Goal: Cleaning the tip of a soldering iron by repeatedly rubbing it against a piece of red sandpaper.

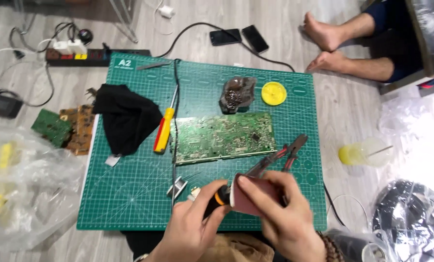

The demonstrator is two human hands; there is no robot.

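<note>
Grey wood floor (343, 111), w/ green cutting mat (129, 194) at centre frame. On mat: circuit board (224, 137) mid, red/yellow screwdriver (163, 130) just left of it, black cloth (127, 116) further left, pliers (287, 150) right of board, yellow disc (273, 93) and dark lump (237, 93) above it, tweezers (153, 64) near top edge. On floor: power strip (95, 56) upper left, two phones (238, 36) at top, small boards (66, 128) left of mat, plastic bag (22, 194) lower left, yellow cup (365, 153) at right.
</note>
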